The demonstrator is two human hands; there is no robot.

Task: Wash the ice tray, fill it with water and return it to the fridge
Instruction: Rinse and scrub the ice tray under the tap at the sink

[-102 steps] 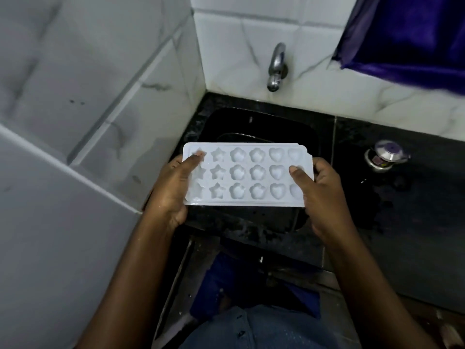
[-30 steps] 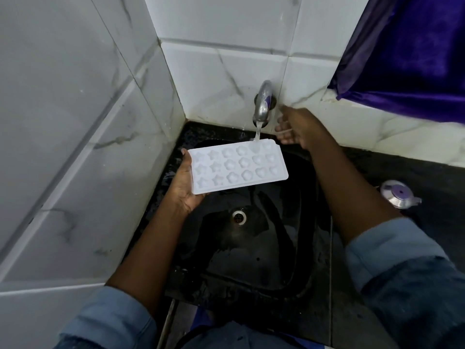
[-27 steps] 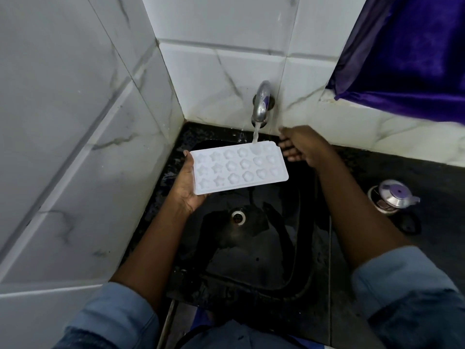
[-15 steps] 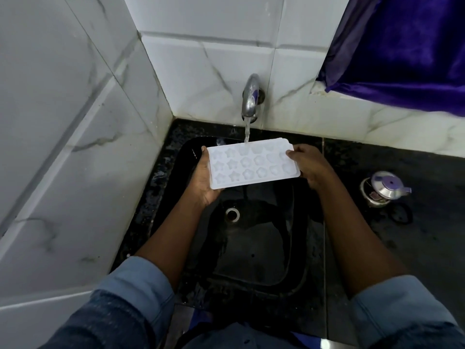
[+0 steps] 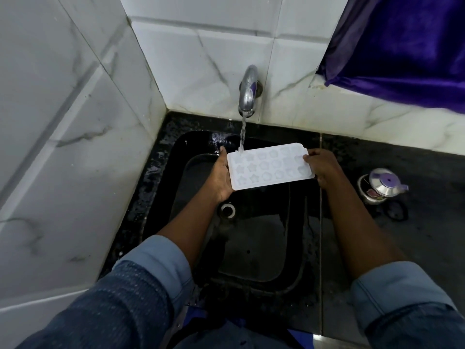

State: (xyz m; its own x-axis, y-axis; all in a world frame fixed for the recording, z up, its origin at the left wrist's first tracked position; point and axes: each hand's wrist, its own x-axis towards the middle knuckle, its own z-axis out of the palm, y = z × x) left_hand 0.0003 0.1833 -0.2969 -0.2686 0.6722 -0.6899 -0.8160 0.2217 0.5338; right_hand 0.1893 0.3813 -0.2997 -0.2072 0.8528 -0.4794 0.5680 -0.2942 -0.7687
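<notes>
White marble-look tiles (image 5: 201, 59) meet in a corner behind the tap (image 5: 247, 96), with a black sink (image 5: 251, 248) below it. We hold the ice tray (image 5: 270, 168) roughly level just under the tap, whose stream (image 5: 242, 132) lands on the tray's far left corner. Our left hand (image 5: 221, 175) curls round the short edge nearest the stream; our right hand (image 5: 323, 167) pinches the opposite edge, thumb on top. Fingers beneath are hidden, so we cannot tell their spread. A steel pot (image 5: 382, 185) sits right of the tap. Water striking 1 corner may splash outward, and a wet rim could slip from our 2 edge grips.
</notes>
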